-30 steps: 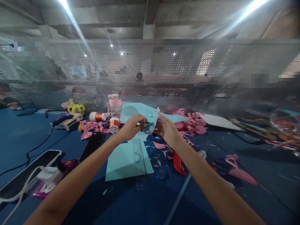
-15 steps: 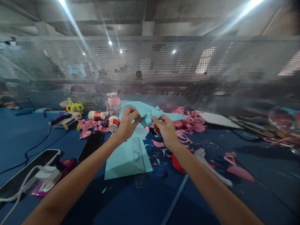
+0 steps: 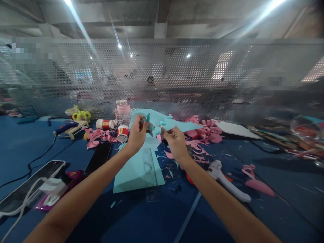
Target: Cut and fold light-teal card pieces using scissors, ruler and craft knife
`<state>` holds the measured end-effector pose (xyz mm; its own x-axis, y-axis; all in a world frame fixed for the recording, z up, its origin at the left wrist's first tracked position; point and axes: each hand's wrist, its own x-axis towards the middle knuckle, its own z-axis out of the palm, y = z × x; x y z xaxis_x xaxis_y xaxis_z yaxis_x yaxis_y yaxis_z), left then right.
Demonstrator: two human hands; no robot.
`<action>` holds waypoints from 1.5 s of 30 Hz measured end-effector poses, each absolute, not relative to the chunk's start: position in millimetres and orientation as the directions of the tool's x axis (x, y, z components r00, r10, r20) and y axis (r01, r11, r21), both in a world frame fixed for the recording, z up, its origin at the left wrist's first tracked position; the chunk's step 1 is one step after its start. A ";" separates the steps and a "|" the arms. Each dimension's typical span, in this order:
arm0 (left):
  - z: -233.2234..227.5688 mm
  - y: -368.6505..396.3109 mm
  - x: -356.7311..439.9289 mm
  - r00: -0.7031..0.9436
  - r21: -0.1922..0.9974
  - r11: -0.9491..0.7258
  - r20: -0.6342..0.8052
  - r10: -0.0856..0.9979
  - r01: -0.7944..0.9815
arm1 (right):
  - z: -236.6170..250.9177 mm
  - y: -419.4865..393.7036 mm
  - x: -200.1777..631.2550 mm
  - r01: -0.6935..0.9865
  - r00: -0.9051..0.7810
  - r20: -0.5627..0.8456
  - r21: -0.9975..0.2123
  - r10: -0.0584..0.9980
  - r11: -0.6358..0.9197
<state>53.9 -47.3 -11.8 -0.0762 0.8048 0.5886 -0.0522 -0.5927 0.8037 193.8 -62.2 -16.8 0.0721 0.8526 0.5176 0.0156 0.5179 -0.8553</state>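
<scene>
My left hand (image 3: pixel 136 135) is raised above the blue table and pinches a small teal stick (image 3: pixel 147 118) wrapped with a strip of light blue paper (image 3: pixel 155 130). My right hand (image 3: pixel 174 141) is just to the right of it, fingers pinched on the other end of that paper strip. Below both hands lies a light blue paper sheet (image 3: pixel 134 168) with a clear ruler (image 3: pixel 150 172) on it.
A white glue gun (image 3: pixel 226 184) lies right of my right forearm. Pink paper scraps (image 3: pixel 202 133), glue tubes (image 3: pixel 105 125), a pink-lidded jar (image 3: pixel 124 113), a black phone (image 3: pixel 98 158) and a tablet with a white cable (image 3: pixel 30 187) surround the sheet. A perforated metal screen (image 3: pixel 177 74) backs the table.
Both hands drew slightly left and nearer. The left hand turned the teal stick upright, and the paper strip wound tighter. The glue gun came into sight as my right arm shifted.
</scene>
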 end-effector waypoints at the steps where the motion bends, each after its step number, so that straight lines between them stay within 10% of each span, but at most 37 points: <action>1: -11.2 -47.6 53.6 -0.116 0.790 -0.612 0.607 0.786 -0.015 | -16.7 -63.3 192.7 0.003 0.065 0.520 -0.854 0.852 0.521; 17: -14.2 -53.1 47.8 -0.095 0.509 -0.695 0.835 0.542 0.508 | -13.4 -73.9 183.3 -0.265 -0.152 0.324 -0.924 0.934 0.277; 27: -5.5 -49.4 54.2 0.134 0.912 -0.330 0.368 0.920 -0.244 | -9.5 -82.9 181.5 -0.203 0.083 0.455 -0.863 0.887 0.462; 36: 0.7 -54.1 53.3 0.177 0.881 -0.474 0.468 0.866 -0.012 | -9.7 -82.6 183.1 -0.180 0.132 0.493 -0.841 0.860 0.509; 45: 6.7 -44.5 41.6 0.045 0.899 -0.413 0.423 0.905 -0.144 | -11.6 -77.6 182.9 -0.243 0.152 0.435 -0.854 0.888 0.460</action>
